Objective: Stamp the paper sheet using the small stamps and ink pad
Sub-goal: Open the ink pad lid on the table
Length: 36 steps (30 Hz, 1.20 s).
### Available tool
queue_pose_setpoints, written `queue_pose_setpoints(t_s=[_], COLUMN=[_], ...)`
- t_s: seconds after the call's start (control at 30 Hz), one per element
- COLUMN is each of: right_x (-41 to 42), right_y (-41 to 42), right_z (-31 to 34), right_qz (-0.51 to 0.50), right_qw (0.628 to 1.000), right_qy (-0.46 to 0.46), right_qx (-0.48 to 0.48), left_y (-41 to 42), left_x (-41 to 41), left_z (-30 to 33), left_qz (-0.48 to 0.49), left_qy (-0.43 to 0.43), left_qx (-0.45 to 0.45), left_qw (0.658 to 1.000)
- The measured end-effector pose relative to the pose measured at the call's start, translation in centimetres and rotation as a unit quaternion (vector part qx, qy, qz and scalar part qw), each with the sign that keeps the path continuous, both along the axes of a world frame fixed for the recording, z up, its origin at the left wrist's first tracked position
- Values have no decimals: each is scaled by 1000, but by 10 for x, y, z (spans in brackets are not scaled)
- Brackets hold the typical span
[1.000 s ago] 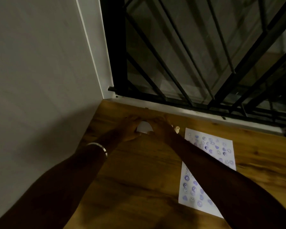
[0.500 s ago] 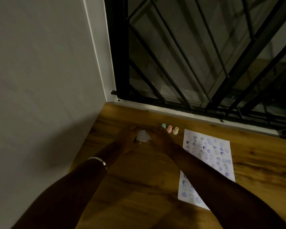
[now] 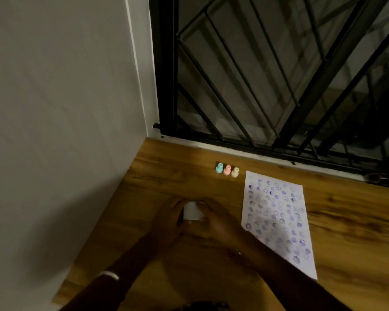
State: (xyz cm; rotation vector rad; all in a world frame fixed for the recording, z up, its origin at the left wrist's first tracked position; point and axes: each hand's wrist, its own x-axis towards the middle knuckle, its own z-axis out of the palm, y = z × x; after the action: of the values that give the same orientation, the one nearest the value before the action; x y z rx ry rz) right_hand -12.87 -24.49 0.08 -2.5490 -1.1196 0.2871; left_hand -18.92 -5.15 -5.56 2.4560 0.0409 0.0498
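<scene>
- The left hand [image 3: 166,218] and right hand [image 3: 213,223] meet over a small white box [image 3: 192,211] on the wooden table [image 3: 346,232]; it is probably the ink pad, though blur and dim light leave that unsure.
- Left hand: fingers curled round the box's left side, closed on it.
- Right hand: fingers bent over the box's right side and near edge, also gripping it.
- Whether the box rests on the table or is lifted slightly, I cannot tell.
- A pale bangle [image 3: 109,275] sits on the left wrist.
- The paper sheet [image 3: 276,218] lies flat on the table just right of the right hand, already covered with purple stamp marks; the right forearm crosses its lower left corner.
- Three small stamps stand upright in a close row beyond the hands, near the sheet's far left corner: teal stamp [image 3: 219,168], pink stamp [image 3: 227,170], cream stamp [image 3: 235,172].
- A grey wall [image 3: 54,108] bounds the table on the left; a black window grille [image 3: 267,75] runs along the far edge.
</scene>
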Motion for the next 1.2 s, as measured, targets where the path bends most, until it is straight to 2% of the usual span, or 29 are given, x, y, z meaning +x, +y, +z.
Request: queue_pose_setpoints(t_s=[0.23, 0.47, 0.67, 0.87, 1.0, 1.2], right_x=[-41, -34, -15, 11, 22, 31], right_y=[-22, -30, -25, -8, -2, 2], right_z=[-17, -13, 6, -2, -6, -16], right_qz=[12, 0, -33, -85, -82, -78], right_qw=[1000, 997, 977, 979, 981, 985], right_qy=[-8, 75, 173, 113, 82, 83], right_qx=[16, 32, 122, 146, 155, 129], left_y=[-15, -12, -5, -9, -10, -10], left_x=[-55, -55, -41, -27, -19, -14], left_z=[2, 16, 27, 28, 25, 20], left_qz=[0, -3, 38, 71, 107, 117], left_qy=[3, 12, -11, -20, -11, 11], left_qx=[-22, -41, -65, -63, -67, -83], left_qw=[1000, 999, 997, 995, 992, 990])
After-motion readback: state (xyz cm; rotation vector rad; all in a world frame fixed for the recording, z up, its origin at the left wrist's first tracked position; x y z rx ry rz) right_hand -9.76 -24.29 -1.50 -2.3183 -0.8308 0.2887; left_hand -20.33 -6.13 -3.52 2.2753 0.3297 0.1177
